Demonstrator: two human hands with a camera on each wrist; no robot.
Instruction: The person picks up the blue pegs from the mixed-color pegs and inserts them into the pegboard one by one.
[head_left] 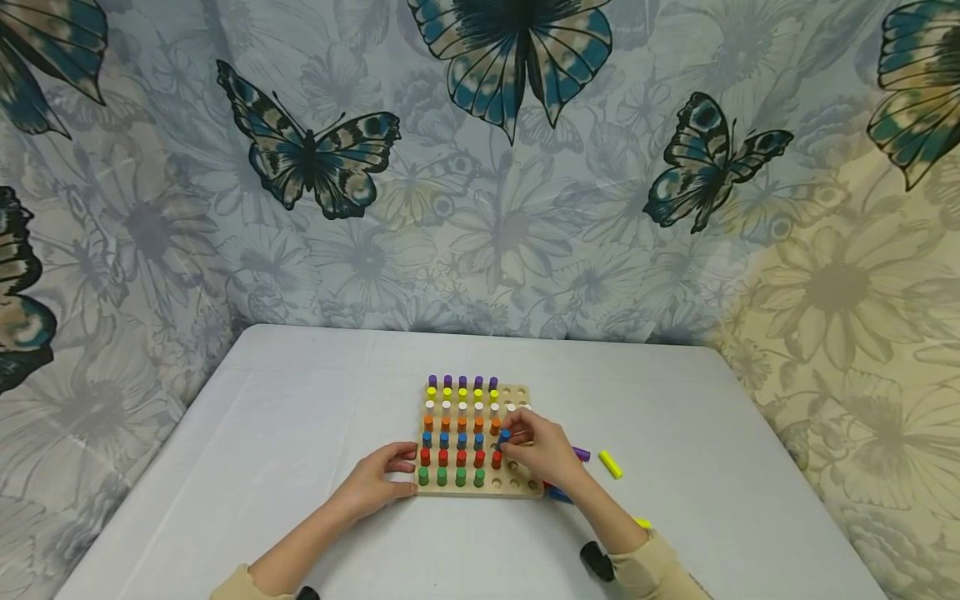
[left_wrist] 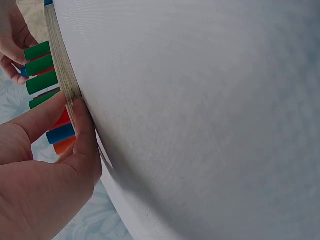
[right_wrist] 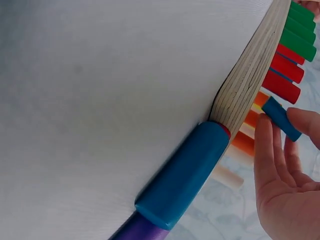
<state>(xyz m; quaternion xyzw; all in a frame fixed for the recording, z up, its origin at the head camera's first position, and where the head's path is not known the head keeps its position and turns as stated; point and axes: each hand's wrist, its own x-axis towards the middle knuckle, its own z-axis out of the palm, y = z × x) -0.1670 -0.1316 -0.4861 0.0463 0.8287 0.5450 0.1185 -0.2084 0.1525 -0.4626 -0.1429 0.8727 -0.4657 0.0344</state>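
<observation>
A wooden pegboard (head_left: 480, 493) lies on the white table, with rows of purple, yellow, white, orange, blue, red and green pegs (head_left: 461, 477) standing in it. My left hand (head_left: 372, 481) holds the board's left edge near the front corner, thumb and fingers against the wood. Over the right part of the board, my right hand (head_left: 546, 450) pinches a blue peg (right_wrist: 282, 118) between thumb and fingers. That peg is tilted and lies level with the blue row in the head view. Whether its lower end touches a hole is unclear.
Loose pegs lie to the board's right: a purple peg (head_left: 581, 454), a yellow peg (head_left: 611, 464), a blue peg (head_left: 560, 495) and another yellow peg (head_left: 642, 523) partly behind my right forearm. Bare holes (head_left: 513, 483) show along the board's right side. Butterfly-patterned cloth hangs behind the table.
</observation>
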